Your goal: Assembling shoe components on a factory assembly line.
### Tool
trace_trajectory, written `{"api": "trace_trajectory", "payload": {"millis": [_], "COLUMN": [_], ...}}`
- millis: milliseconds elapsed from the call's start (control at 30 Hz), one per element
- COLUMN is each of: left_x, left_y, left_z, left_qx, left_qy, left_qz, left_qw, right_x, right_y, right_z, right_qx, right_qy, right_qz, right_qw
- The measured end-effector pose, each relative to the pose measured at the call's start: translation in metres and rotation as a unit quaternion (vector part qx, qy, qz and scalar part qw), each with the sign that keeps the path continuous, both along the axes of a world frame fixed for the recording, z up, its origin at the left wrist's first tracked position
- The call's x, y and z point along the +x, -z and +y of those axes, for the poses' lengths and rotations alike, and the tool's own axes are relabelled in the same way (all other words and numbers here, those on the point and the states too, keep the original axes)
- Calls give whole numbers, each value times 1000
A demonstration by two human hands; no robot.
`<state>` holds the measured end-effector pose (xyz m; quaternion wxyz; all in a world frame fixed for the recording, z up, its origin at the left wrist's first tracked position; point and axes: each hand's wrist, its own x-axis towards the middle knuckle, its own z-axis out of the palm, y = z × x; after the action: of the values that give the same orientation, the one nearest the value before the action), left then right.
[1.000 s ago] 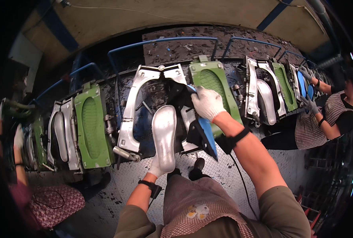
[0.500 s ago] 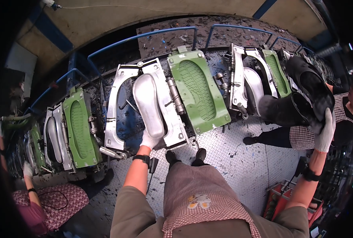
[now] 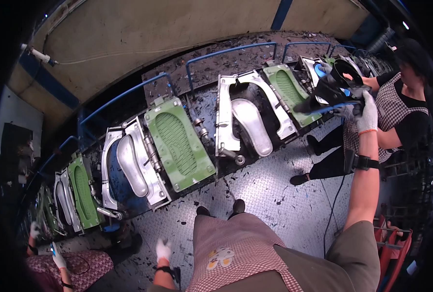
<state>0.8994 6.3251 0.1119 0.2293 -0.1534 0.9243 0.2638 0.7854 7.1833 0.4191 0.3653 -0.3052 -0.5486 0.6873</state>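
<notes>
My right hand (image 3: 368, 113), in a white glove, is raised at the right and closed on a pair of black rubber boots (image 3: 319, 95). A co-worker's gloved hand (image 3: 345, 112) is right beside it, by the boots; whether it grips them I cannot tell. My left hand (image 3: 164, 250), also gloved, hangs low in front of me, away from the moulds, with nothing in it and its fingers loosely apart. Ahead stands an opened boot mould with a silver foot form (image 3: 132, 165) and a green sole plate (image 3: 181, 145) with a tread pattern.
Another mould with a silver foot form (image 3: 253, 127) stands to the right, and more run along the line. A blue rail (image 3: 231, 51) runs behind. One co-worker (image 3: 396, 107) stands at right, another (image 3: 73, 267) at lower left. A red rack (image 3: 394, 253) stands lower right.
My left hand has left the silver foot form and dropped low. My right hand has carried the boots up beside the co-worker's hands. My view has shifted, and the moulds stand differently in it.
</notes>
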Motion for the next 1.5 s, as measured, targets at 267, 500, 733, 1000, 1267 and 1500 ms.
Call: {"api": "trace_trajectory", "payload": {"millis": [267, 500, 733, 1000, 1267, 1500], "left_x": [73, 33, 39, 63, 69, 68], "left_y": [-7, -28, -26, -24, -41, -34], "left_z": [129, 205, 252, 295, 344, 375], "left_qx": [41, 153, 130, 98, 72, 83], "left_qy": [-45, -50, -26, -2, 20, 26], "left_qz": [-160, -55, -103, -120, -142, -147], "left_qw": [985, 985, 986, 988, 987, 985], "right_x": [-13, 44, 61, 60, 61, 60], "right_y": [129, 168, 179, 201, 214, 213], "right_z": [79, 103, 120, 153, 180, 188], "right_qx": [-125, -231, -283, -336, -350, -367], "right_qy": [90, 116, 80, 72, 49, 18], "right_qz": [11, -28, 0, 31, 15, 1], "right_qw": [988, 966, 956, 939, 935, 930]}}
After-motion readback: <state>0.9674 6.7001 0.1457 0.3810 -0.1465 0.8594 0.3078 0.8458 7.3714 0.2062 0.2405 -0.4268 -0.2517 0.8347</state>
